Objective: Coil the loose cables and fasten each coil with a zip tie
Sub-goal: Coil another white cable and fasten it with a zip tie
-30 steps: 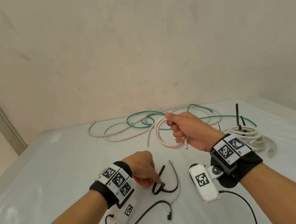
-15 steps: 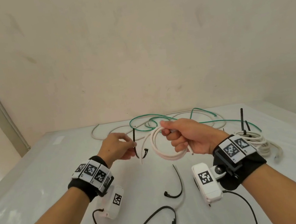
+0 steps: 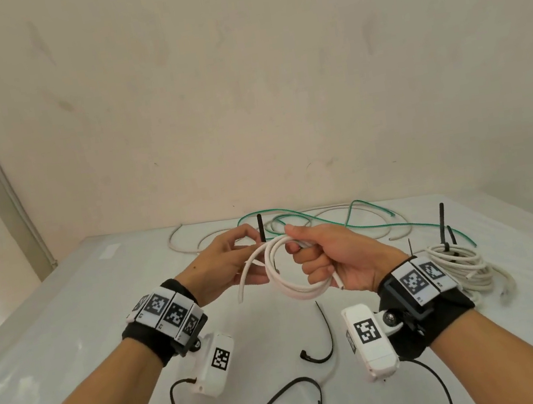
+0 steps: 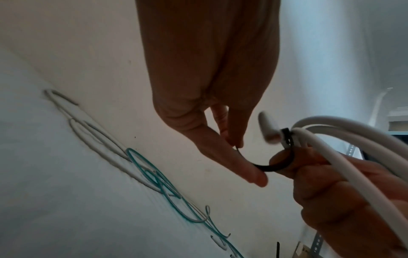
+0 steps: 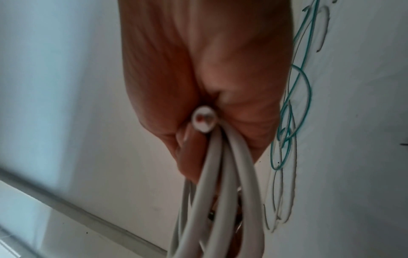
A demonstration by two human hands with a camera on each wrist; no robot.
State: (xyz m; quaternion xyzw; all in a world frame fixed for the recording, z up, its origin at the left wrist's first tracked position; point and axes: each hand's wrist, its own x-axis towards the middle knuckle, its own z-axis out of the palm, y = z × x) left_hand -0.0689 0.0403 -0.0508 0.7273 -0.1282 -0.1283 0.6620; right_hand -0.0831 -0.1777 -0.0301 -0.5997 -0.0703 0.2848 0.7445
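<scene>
Right hand [image 3: 332,261] is clamping a white cable coil [image 3: 290,276] above the table [image 3: 68,318], fingers curled around its stiff, round-sectioned loops; left hand [image 3: 222,263], just left of the coil, is pinching a black zip tie [image 4: 268,168] whose thin flat strap is curving under a right finger toward the bundle, its tail standing upright. The smooth loops are looking springy, so a slackening grip would likely let them fan out before the tie is closing; the narrow tail could also miss its small head. Two spare zip ties [image 3: 317,339] are lying curled on the near table, loose white and green cables [image 3: 347,221] are sprawling at the far edge, and a tied coil [image 3: 457,263] is resting at right
</scene>
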